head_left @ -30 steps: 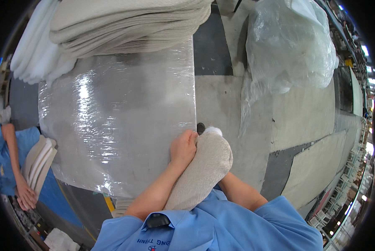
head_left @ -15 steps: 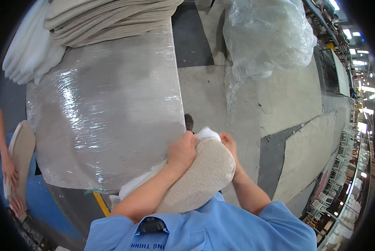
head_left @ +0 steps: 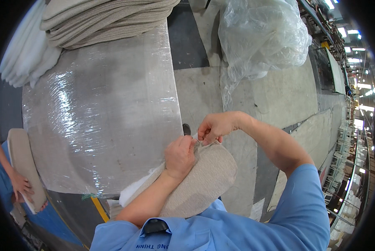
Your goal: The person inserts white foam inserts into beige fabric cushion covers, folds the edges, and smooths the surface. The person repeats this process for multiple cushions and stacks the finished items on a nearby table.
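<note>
A rounded beige fabric cushion (head_left: 208,180) rests against my front. My left hand (head_left: 181,157) is closed in a fist on its far left edge, bunching the cloth. Beside it, my right hand (head_left: 218,126) pinches the gathered fabric at the far end, thumb and fingers pressed together. White padding (head_left: 134,188) shows along the cushion's left side, partly behind my left forearm. Only a sliver of white is visible between the hands.
A table wrapped in clear film (head_left: 112,125) lies to my left, bearing a stack of beige covers (head_left: 108,21) and white pads (head_left: 26,50). Crumpled plastic sheeting (head_left: 263,37) sits ahead on the right. At far left a co-worker's hand (head_left: 22,184) holds another cushion (head_left: 26,163).
My right hand has come up and over the cushion's far end, elbow raised, and now pinches the cloth there. The white tuft that stuck out is mostly covered. The co-worker's cushion has shifted.
</note>
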A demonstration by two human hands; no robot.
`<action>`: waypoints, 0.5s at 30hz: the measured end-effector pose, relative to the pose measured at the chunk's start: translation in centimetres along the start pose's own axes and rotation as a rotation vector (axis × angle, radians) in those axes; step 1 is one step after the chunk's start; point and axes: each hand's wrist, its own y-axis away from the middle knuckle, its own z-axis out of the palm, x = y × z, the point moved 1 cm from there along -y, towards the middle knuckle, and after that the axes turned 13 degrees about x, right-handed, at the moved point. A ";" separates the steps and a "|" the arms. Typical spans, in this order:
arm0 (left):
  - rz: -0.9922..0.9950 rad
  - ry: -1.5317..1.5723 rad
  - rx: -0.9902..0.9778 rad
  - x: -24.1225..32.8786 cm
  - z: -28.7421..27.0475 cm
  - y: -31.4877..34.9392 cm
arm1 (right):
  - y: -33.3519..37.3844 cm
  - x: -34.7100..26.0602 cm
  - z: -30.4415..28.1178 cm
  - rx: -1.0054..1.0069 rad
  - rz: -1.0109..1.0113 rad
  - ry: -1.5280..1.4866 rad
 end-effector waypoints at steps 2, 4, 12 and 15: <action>-0.005 0.007 -0.001 0.0 -0.1 -0.1 | -0.3 -0.5 0.0 -0.015 0.012 0.051; -0.001 0.026 -0.013 0.2 -0.1 -0.2 | -0.4 -0.3 0.0 -0.019 0.028 0.058; -0.470 0.205 -0.579 -1.0 -2.0 -2.5 | 1.1 3.3 2.5 0.373 -0.291 -0.024; -0.539 0.167 -0.644 -1.3 -1.6 -2.4 | 2.0 3.8 2.6 0.366 -0.181 -0.239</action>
